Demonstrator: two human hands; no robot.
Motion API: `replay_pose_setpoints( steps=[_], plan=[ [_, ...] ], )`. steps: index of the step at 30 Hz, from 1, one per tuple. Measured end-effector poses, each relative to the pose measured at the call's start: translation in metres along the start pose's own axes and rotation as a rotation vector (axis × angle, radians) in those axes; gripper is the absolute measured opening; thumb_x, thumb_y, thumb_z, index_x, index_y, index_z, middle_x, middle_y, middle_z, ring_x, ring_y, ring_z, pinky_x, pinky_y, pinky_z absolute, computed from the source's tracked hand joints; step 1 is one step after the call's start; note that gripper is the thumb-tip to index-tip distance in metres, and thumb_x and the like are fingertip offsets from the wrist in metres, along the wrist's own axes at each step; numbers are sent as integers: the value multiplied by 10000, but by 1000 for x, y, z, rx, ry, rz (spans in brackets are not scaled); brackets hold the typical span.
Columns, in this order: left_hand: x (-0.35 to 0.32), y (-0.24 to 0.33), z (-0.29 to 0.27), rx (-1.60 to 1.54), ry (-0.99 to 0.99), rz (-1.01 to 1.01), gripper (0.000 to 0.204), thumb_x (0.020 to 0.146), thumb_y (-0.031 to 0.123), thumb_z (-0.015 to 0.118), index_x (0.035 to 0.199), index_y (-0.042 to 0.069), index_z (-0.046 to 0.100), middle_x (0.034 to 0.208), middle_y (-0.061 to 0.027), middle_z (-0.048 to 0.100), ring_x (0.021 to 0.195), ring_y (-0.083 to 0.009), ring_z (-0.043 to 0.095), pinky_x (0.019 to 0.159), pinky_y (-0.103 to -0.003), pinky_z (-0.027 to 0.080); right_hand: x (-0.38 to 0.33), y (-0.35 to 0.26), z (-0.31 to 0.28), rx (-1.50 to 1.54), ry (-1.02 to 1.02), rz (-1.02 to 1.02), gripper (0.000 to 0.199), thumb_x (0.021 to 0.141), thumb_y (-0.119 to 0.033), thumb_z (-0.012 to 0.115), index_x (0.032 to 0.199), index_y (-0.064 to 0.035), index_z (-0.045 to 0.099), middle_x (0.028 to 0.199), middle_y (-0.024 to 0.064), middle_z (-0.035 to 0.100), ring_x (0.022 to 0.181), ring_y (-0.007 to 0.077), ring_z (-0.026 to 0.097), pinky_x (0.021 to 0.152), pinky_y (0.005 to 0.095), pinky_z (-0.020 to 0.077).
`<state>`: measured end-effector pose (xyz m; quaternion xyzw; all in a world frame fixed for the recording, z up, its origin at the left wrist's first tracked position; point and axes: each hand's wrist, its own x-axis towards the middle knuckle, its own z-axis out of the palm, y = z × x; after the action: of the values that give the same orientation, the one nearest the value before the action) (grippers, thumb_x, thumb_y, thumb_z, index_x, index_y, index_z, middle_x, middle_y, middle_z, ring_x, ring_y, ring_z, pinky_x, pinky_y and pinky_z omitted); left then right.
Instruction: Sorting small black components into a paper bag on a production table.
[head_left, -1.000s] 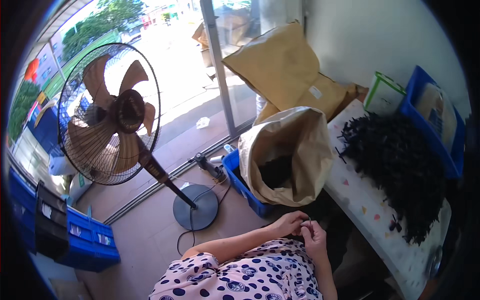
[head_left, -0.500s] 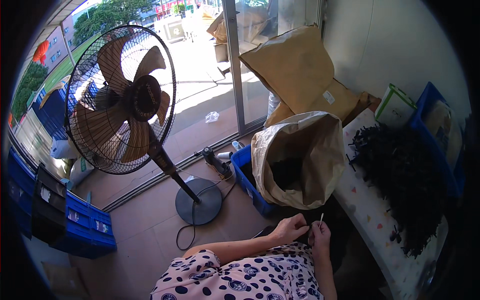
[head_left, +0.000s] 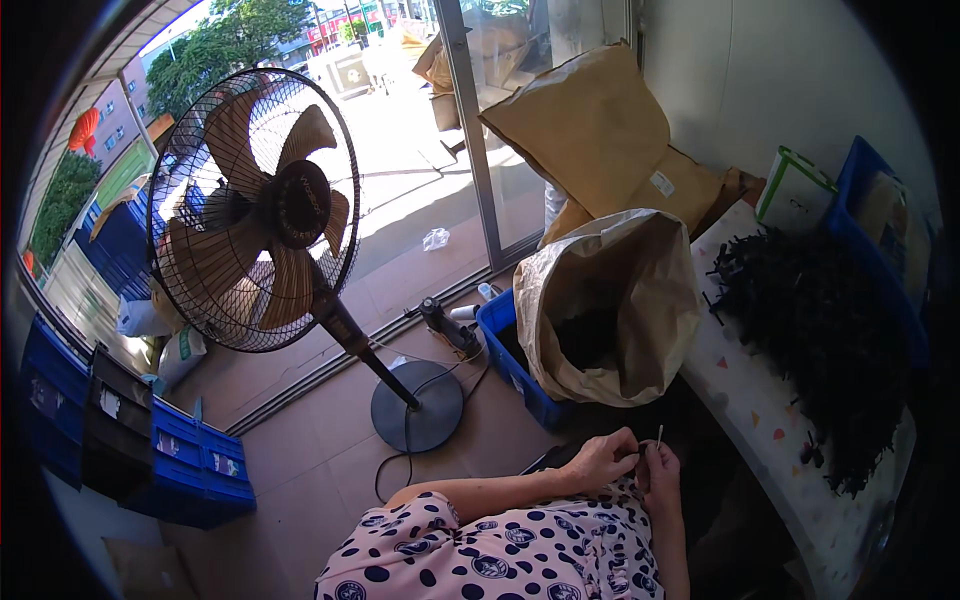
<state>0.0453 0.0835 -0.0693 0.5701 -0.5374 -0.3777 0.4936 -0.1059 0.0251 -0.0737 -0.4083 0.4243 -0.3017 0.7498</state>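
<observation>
My left hand (head_left: 603,460) and my right hand (head_left: 660,474) are close together over my lap, fingertips nearly meeting. Between the thumb and fingers of my right hand a thin pale stick (head_left: 660,434) points upward. My left hand is closed in a pinch; something small and dark seems to lie at its fingertips, too small to name. Just beyond both hands, an open brown paper sack (head_left: 660,335) with dark contents stands in a blue crate (head_left: 535,398). To the right, a heap of small black strip-like pieces (head_left: 815,350) covers much of a light patterned table (head_left: 745,405).
A standing fan (head_left: 300,205) with a round base (head_left: 417,408) and a trailing cord is at the left. Blue and black crates (head_left: 200,465) are stacked at the far left. Brown sacks (head_left: 590,130) lean by the glass door; a blue bin (head_left: 880,250) is behind the heap.
The view has shifted slightly, so the surroundings sit a little to the right. My hands remain together, and the pale stick stands more upright in my right hand.
</observation>
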Motion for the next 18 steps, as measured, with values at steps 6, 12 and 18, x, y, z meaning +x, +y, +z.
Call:
replay_pose_setpoints(
  steps=[6, 12, 18],
  plan=[
    [2, -9, -1, 254, 60, 97, 257, 865, 157, 612, 1037, -4, 508, 844, -141, 611, 706, -220, 612, 656, -315, 502, 2, 11, 0, -256, 136, -364, 72, 909, -103, 551, 951, -47, 567, 699, -65, 482, 531, 9, 397, 464, 162, 290],
    [-3, -14, -2, -125, -300, -111, 547, 901, 190, 551, 1342, -6, 292, 777, -160, 597, 644, -246, 621, 593, -327, 500, -13, 4, -7, -227, 39, -234, 85, 909, -104, 546, 959, -37, 566, 732, -59, 502, 586, 11, 413, 512, 169, 321],
    [1, -19, 5, -63, -350, 8, 574, 903, 103, 487, 1396, -3, 211, 776, -180, 611, 659, -259, 636, 620, -351, 515, -8, 10, -12, -378, 55, -246, 105, 908, -96, 541, 961, -15, 583, 794, -15, 566, 683, 43, 500, 598, 201, 410]
  ],
)
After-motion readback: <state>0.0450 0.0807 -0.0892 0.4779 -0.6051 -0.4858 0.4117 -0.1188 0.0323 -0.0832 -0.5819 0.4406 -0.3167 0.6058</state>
